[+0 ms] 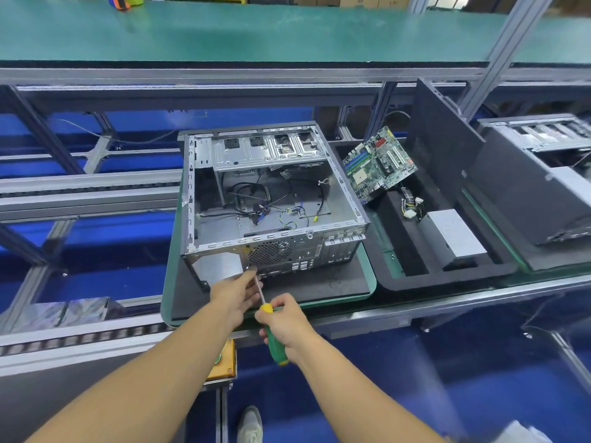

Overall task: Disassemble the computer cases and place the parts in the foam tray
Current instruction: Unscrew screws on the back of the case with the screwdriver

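Right hand (284, 321) clamps screwdriver (275, 345) handle, left hand (236, 292) pinches its shaft, tip at computer case (271, 251) rear just ahead. Motherboard (379, 163), power supply (454, 238) already in foam tray (431, 281) rightward; cables (256, 199) remain inside.

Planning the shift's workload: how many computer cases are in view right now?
2. An open case sits in the centre; a second case lies at the far right, beyond the foam tray, partly cut off. Others may be out of frame.
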Demonstrator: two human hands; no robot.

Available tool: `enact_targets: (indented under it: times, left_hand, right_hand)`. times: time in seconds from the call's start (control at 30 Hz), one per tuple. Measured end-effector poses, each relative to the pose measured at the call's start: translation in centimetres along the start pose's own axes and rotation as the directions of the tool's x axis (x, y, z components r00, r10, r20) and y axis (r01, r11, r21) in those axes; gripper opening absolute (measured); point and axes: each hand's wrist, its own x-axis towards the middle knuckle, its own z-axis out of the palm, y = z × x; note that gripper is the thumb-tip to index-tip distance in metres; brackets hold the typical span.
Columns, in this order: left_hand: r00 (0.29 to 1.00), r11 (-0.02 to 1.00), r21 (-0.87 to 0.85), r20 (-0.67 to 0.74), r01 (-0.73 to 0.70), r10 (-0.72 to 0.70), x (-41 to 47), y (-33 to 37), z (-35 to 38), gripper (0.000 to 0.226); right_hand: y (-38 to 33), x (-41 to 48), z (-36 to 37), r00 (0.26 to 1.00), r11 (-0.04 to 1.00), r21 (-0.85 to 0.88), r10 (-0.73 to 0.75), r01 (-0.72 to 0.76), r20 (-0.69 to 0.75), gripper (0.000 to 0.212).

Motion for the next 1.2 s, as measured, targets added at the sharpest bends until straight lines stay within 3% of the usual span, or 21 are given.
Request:
enact_targets:
  times: [0.13,0.3,0.37,0.43,0.5,0.6,0.7,0.8,0.93,0.97,1.1,1.17,1.2]
  left_hand:
    - [1.0,0.999,-0.039,0.021,0.001,-0.001,-0.5,0.4,0.4,0.008]
    - [0.985,0.998,0.026,0.163,-0.056,0.051,-1.4,-0.5,0.1,0.009]
    - [0.981,0.998,-0.039,0.184,-0.058,0.064,-1.8,-0.7,0.3,0.01]
    - [0.976,0.997,-0.028,0.203,-0.074,0.078,-2.2,-0.7,0.3,0.012]
    - [0.936,0.951,0.248,0.339,-0.184,0.093,-2.9,-0.6,0.7,0.015]
    - [0.824,0.682,0.563,0.557,-0.467,0.104,-4.4,-0.1,2.6,0.018]
    - [0.717,0.221,0.682,0.668,-0.697,0.199,-5.5,1.2,5.3,0.022]
    - [0.64,-0.106,0.675,0.73,-0.73,0.24,-5.6,2.2,7.4,0.019]
    - [0.683,-0.467,0.64,0.724,-0.61,0.1,-5.8,2.4,10.0,0.023]
    - [0.686,-0.516,0.62,0.723,-0.592,0.082,-5.7,2.3,10.5,0.023]
    - [0.696,-0.537,0.611,0.716,-0.582,0.062,-5.5,2.0,11.5,0.027]
    - [0.631,-0.518,0.585,0.768,-0.624,0.108,-6.3,2.6,11.2,0.031]
    - [0.535,-0.486,0.553,0.823,-0.677,0.191,-6.8,3.1,10.8,0.034]
  right_hand:
    - [-0.2,0.0,-0.6,1.0,0.999,-0.05,-0.008,0.008,0.011,0.023]
    - [0.0,-0.6,-3.1,0.997,0.974,-0.222,-0.028,0.043,0.071,0.02]
    - [0.2,-0.8,-4.7,0.995,0.968,-0.241,-0.056,0.073,0.077,0.018]
    - [0.3,-1.1,-6.2,0.988,0.981,-0.152,-0.105,0.121,0.11,0.014]
    - [-0.2,-1.2,-7.3,0.984,0.987,0.036,-0.158,0.156,0.08,0.013]
    - [-1.7,-1.4,-8.4,0.975,0.963,0.154,-0.221,0.223,-0.031,0.016]
    - [-3.1,-1.9,-9.2,0.962,0.96,0.081,-0.263,0.268,-0.069,0.016]
    - [-3.6,-2.1,-10.1,0.963,0.959,0.117,-0.244,0.257,-0.114,0.015]
    - [-4.1,-2.4,-11.6,0.976,0.961,0.18,-0.192,0.208,-0.101,0.016]
    - [-4.1,-2.4,-11.9,0.976,0.96,0.187,-0.19,0.206,-0.104,0.017]
    - [-4.2,-2.4,-12.8,0.973,0.96,0.185,-0.186,0.21,-0.137,0.019]
    - [-4.4,-2.2,-13.3,0.965,0.962,0.15,-0.201,0.227,-0.17,0.016]
    - [-4.7,-2.0,-13.7,0.954,0.958,0.142,-0.218,0.25,-0.208,0.013]
